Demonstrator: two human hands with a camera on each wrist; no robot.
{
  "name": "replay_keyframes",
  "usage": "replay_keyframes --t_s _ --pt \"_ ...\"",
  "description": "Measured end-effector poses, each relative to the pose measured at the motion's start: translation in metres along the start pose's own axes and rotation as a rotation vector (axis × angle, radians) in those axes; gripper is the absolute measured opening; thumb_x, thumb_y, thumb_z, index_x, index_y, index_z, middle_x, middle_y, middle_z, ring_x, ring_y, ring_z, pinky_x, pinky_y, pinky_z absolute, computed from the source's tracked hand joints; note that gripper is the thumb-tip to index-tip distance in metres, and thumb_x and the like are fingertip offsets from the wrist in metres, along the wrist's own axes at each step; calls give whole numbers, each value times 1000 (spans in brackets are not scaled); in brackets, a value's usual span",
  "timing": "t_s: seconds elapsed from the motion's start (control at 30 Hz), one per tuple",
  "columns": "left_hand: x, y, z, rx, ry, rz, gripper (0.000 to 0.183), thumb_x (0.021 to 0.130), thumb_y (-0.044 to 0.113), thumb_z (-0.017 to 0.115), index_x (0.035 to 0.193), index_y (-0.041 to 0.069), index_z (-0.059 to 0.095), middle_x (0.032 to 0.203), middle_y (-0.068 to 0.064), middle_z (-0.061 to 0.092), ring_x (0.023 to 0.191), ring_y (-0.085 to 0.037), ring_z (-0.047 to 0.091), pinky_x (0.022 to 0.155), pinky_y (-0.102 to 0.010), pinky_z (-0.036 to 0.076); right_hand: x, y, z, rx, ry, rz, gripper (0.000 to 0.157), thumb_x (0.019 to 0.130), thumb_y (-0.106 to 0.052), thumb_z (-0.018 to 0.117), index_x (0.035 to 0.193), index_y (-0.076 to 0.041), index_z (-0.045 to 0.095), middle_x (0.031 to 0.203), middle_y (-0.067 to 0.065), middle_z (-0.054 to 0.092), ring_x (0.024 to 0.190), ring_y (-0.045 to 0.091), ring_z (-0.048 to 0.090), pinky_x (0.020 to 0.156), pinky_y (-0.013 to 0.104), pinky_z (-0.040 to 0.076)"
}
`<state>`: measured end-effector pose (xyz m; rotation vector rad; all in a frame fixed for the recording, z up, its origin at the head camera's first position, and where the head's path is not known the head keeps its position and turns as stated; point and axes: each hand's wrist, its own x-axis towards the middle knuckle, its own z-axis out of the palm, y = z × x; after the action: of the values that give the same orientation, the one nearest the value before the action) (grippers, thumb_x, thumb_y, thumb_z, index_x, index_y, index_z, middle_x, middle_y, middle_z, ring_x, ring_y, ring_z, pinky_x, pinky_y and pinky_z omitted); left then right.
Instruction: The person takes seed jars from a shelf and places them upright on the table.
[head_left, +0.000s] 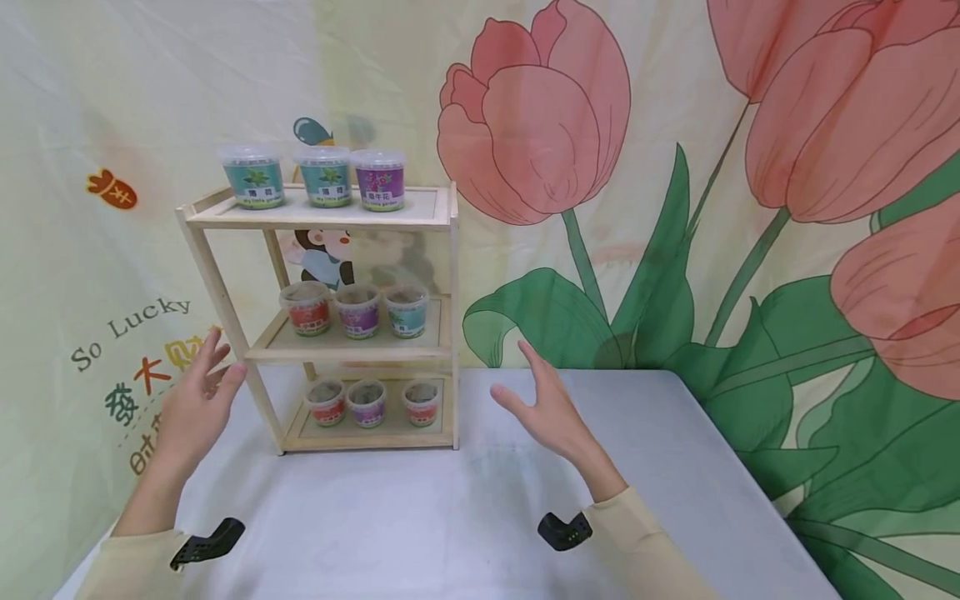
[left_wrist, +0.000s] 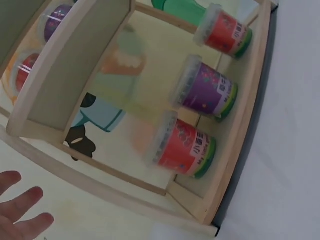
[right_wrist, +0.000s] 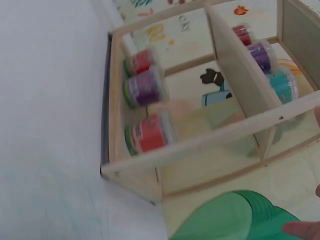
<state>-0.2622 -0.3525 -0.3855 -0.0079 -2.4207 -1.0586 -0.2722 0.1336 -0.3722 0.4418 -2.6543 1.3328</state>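
My left hand (head_left: pixel 197 406) is raised beside the left post of a three-tier wooden shelf (head_left: pixel 322 451), fingers spread and holding nothing. To the right of the shelf, my right hand (head_left: pixel 551 408) hangs in the air, thumb and fingers apart. Three lidded cups stand on the top tier: two teal cups (head_left: pixel 255 185) and a purple cup (head_left: pixel 381 185). On the middle tier are a red cup (head_left: pixel 309 315), a purple cup (head_left: pixel 358 317) and a teal cup (head_left: pixel 407 317). The bottom tier bears a red cup (left_wrist: pixel 185 147), a purple cup (left_wrist: pixel 210 90) and another red cup (left_wrist: pixel 226 34).
The shelf stands on a white-covered table (head_left: pixel 420 525) near its back. Behind hangs a cloth backdrop (head_left: pixel 382 67) printed with large tulips (head_left: pixel 540 125) and lettering. A black wrist device (head_left: pixel 208 543) sits at the left sleeve, another (head_left: pixel 564 532) at the right.
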Motion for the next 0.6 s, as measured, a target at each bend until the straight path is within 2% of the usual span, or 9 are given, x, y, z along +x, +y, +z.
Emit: replay_keyframes --t_s 0.13,0.27,0.33,0.47,0.53,0.6 --pt "2 -2 5 -91 -7 -65 66 114 48 41 170 45 6 169 -25 32 140 -60 44 98 -80 41 8 -5 10 194 -2 55 84 101 -48 71 169 -31 24 169 17 33 147 45 45 109 66 46" --pt "5 -3 12 -158 9 -107 63 113 48 42 169 46 13 169 -22 35 143 -53 47 104 -73 43 15 -12 22 324 -21 96 78 102 -42 72 167 -32 29 164 17 41 143 42 51 110 64 45" --pt "6 -4 14 -178 32 -131 62 113 47 44 168 45 17 168 -19 37 144 -47 49 107 -64 46 20 -16 29 395 -28 105 75 103 -39 72 166 -30 32 161 16 45 142 41 53 113 63 44" --pt "8 -4 20 -225 91 -178 59 112 46 48 167 44 26 164 -13 43 145 -32 53 107 -38 52 29 -25 44 490 -38 110 69 104 -34 70 164 -29 36 157 16 50 140 39 56 116 61 41" --pt "9 -3 22 -251 116 -190 57 112 45 49 166 43 30 161 -11 46 142 -25 55 103 -26 53 32 -29 51 496 -38 100 67 105 -33 70 163 -28 37 156 16 51 139 38 57 115 61 42" --pt "9 -2 23 -274 135 -195 56 111 43 51 165 42 32 158 -10 47 137 -18 57 97 -18 53 35 -32 57 479 -28 82 64 106 -33 68 162 -29 39 155 16 52 138 37 58 114 61 43"
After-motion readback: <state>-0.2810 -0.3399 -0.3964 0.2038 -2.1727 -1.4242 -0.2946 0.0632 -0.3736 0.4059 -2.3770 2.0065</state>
